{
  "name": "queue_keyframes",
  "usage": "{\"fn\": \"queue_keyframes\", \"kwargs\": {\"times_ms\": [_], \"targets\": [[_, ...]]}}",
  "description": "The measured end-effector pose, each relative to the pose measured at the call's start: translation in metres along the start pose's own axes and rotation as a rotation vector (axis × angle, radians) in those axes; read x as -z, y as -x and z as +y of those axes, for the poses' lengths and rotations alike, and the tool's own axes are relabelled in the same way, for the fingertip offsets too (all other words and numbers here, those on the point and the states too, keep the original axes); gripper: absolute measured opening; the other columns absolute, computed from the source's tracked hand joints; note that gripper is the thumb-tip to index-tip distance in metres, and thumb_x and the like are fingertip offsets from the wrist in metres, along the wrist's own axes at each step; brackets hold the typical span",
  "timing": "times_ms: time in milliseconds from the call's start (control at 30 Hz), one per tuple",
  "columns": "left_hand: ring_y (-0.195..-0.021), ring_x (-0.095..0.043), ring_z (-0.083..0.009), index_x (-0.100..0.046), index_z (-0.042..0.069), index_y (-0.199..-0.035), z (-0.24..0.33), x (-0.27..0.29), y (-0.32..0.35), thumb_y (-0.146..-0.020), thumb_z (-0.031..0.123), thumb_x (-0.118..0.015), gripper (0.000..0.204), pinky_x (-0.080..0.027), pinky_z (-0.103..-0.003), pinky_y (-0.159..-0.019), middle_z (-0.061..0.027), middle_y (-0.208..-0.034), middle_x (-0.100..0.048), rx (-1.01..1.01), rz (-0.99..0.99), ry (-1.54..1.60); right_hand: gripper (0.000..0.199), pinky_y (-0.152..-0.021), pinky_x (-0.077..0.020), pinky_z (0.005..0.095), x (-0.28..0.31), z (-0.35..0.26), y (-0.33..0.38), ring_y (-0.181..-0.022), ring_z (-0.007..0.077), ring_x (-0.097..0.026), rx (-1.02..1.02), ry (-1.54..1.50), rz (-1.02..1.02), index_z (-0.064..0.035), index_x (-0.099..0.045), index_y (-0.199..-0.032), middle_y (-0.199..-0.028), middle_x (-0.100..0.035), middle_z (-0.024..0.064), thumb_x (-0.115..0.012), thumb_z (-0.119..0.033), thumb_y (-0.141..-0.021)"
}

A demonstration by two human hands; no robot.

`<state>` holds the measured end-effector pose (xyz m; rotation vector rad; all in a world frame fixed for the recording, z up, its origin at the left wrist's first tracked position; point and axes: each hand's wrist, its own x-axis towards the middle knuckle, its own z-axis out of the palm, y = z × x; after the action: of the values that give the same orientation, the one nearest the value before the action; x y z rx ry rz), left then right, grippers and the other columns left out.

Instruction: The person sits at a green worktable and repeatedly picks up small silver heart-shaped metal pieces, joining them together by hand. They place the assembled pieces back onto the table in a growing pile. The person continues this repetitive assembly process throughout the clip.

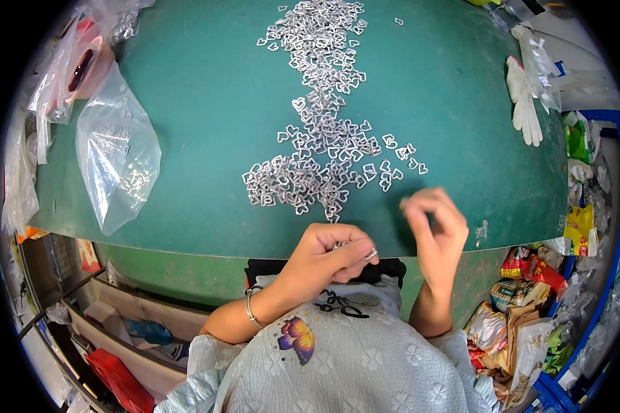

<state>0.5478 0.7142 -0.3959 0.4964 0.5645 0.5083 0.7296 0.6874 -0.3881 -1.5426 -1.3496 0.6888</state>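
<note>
At the near edge of the green table my left hand (328, 256) is closed round several small silver metal heart-shaped pieces (370, 254), one poking out by the thumb tip. My right hand (439, 230) is raised to the right of it, over the table edge. Its thumb and index finger curve toward each other, but the tips are blurred, so whether they hold anything cannot be told. Beyond my hands a heap of the same heart-shaped pieces (289, 180) lies on the table, trailing toward the far side into a bigger pile (320, 34).
A clear plastic bag (119, 155) with pieces in it lies on the green table (207, 103) at left, by a pink basket (93, 69). At right is a white glove (523, 103). Filled bags (523, 296) crowd the floor below right; an open drawer (131, 303) sits below left.
</note>
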Motion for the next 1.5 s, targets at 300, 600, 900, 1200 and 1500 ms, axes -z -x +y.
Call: {"fn": "queue_keyframes", "kwargs": {"times_ms": [300, 600, 900, 1200, 1500], "targets": [[-0.046, -0.037, -0.0074, -0.058, -0.005, -0.08, 0.003, 0.007, -0.004, -0.088, 0.013, -0.045, 0.023, -0.024, -0.021, -0.04, -0.0054, -0.062, -0.05, -0.128, -0.169, 0.158, 0.017, -0.069, -0.0387, 0.0316, -0.012, 0.03, -0.016, -0.076, 0.0225, -0.053, 0.206, 0.571, 0.123, -0.0015, -0.063, -0.085, -0.082, -0.058, 0.008, -0.069, -0.002, -0.069], [-0.059, -0.041, -0.0024, -0.063, -0.001, -0.094, 0.0, -0.008, -0.004, -0.083, 0.004, -0.06, 0.013, -0.033, -0.017, -0.051, 0.0039, -0.065, -0.048, -0.275, 0.279, -0.318, 0.004, -0.067, -0.0439, 0.0218, -0.015, 0.009, 0.02, -0.075, 0.0117, -0.057, -0.484, -0.967, -0.16, 0.0019, -0.06, -0.086, -0.084, -0.061, 0.0066, -0.059, 0.0, -0.082], [-0.059, -0.039, -0.0027, -0.063, -0.001, -0.1, 0.004, -0.011, -0.001, -0.075, -0.002, -0.064, 0.025, -0.032, -0.018, -0.054, 0.004, -0.064, -0.046, -0.336, 0.247, -0.475, 0.006, -0.066, -0.0435, 0.0226, -0.016, 0.0, 0.024, -0.072, 0.0103, -0.055, -0.595, -1.062, -0.248, 0.0011, -0.058, -0.084, -0.082, -0.059, 0.0058, -0.058, -0.005, -0.085], [-0.06, -0.04, -0.0019, -0.064, 0.001, -0.091, 0.003, -0.006, -0.002, -0.076, 0.002, -0.066, 0.015, -0.037, -0.019, -0.056, 0.0043, -0.063, -0.047, -0.291, 0.254, -0.47, 0.008, -0.068, -0.0419, 0.0239, -0.02, -0.015, 0.025, -0.075, 0.0125, -0.053, -0.387, -0.81, -0.072, 0.0024, -0.057, -0.086, -0.083, -0.058, 0.0065, -0.057, 0.007, -0.079], [-0.067, -0.05, -0.003, -0.063, -0.002, -0.086, 0.001, -0.003, 0.0, -0.08, 0.006, -0.064, 0.009, -0.041, -0.018, -0.058, -0.0006, -0.073, -0.061, -0.253, 0.19, -0.386, 0.01, -0.067, -0.0402, 0.0255, -0.02, -0.011, 0.024, -0.076, 0.0141, -0.051, -0.187, -0.604, -0.102, 0.0041, -0.058, -0.085, -0.081, -0.06, 0.0089, -0.06, 0.009, -0.077]]}}
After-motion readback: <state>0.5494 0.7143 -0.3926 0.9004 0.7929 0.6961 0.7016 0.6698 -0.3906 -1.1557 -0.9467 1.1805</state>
